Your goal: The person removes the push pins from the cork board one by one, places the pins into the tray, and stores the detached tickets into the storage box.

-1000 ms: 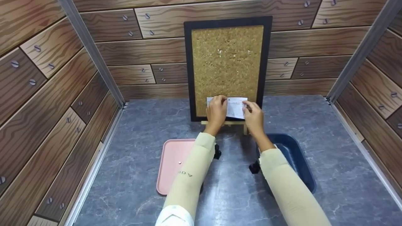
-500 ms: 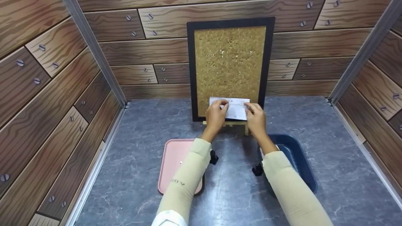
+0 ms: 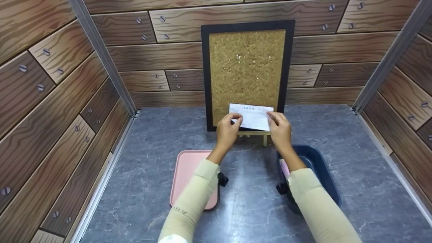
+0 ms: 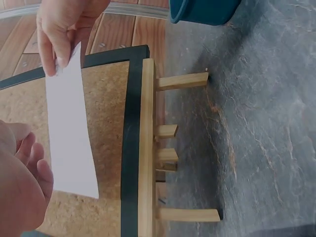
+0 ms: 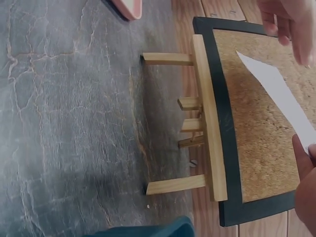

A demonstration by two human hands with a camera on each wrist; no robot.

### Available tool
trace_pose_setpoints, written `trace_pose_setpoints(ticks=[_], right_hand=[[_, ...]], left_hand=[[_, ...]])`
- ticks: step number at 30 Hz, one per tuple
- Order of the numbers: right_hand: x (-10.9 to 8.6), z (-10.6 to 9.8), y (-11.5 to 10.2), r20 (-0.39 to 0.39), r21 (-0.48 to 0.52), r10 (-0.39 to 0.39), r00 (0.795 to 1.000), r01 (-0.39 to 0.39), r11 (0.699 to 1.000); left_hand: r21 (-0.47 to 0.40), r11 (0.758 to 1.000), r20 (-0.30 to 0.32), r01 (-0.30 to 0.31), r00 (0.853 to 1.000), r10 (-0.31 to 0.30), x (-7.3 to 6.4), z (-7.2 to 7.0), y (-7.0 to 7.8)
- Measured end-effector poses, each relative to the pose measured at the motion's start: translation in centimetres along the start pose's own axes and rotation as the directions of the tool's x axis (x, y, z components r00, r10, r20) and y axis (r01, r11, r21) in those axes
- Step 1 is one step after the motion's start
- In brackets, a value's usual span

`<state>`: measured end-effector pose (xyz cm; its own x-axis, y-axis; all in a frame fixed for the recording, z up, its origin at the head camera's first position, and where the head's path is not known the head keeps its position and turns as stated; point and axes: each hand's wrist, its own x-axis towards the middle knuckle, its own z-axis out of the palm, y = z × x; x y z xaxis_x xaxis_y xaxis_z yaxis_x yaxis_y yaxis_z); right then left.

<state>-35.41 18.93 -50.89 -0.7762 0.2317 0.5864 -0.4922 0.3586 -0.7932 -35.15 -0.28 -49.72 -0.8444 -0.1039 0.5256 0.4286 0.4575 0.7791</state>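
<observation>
A white printed slip of paper (image 3: 254,116) is held slightly tilted in front of the lower part of a black-framed cork board (image 3: 246,74). My right hand (image 3: 280,130) pinches it at its right edge; in the left wrist view that hand (image 4: 69,27) grips the paper's far end. My left hand (image 3: 227,131) overlaps the slip's left side in the head view. Both wrist views put it beside the paper, off its surface. Thumb and forefinger meet in a pinch, with a tiny pale bit at the fingertips (image 5: 307,59); I cannot tell what it is.
The board stands on a small wooden easel (image 4: 148,148). A pink tray (image 3: 180,168) lies front left. At front right is a dark blue basin (image 3: 327,179), with a pinkish item (image 3: 284,168) inside it. Wood-patterned walls (image 3: 155,54) enclose the grey surface (image 3: 148,135).
The slip has come away from the cork board, toward me and slightly to the right. My left hand has drawn back and left off the paper; the right hand has moved with the slip.
</observation>
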Motion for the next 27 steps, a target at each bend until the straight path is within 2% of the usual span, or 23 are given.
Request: trace_pose_setpoints(ticks=[5, 9, 12, 15, 23, 27], right_hand=[[-0.5, -1.4, -0.9, -0.039, 0.027, -0.013, 0.999, 0.014, 1.0], [-1.3, -2.8, -3.1, -0.061, 0.038, -0.006, 0.998, 0.008, 0.999], [-2.1, -4.1, -5.0, -0.061, 0.053, 0.019, 0.998, -0.016, 0.998], [-2.8, -5.4, -6.0, -0.07, 0.061, 0.038, 0.997, -0.034, 0.998], [-4.8, -8.4, -6.0, -0.148, 0.03, 0.044, 0.988, -0.04, 0.999], [-5.9, -9.6, -5.9, -0.169, 0.004, 0.058, 0.984, -0.058, 0.998]], left_hand=[[-0.077, 0.997, -0.027, -0.005, 1.0, 0.003, -1.2, -1.5, -0.7], [-0.12, 0.993, -0.046, -0.009, 0.999, 0.004, -2.3, -3.0, -1.6], [-0.13, 0.991, -0.055, 0.01, 0.998, -0.018, -3.2, -4.2, -2.4], [-0.13, 0.991, -0.069, 0.042, 0.996, -0.051, -4.0, -5.5, -3.2], [-0.105, 0.986, -0.098, 0.13, 0.985, -0.14, -6.1, -9.0, -5.1], [-0.086, 0.979, -0.114, 0.184, 0.975, -0.193, -7.2, -10.4, -6.1]])
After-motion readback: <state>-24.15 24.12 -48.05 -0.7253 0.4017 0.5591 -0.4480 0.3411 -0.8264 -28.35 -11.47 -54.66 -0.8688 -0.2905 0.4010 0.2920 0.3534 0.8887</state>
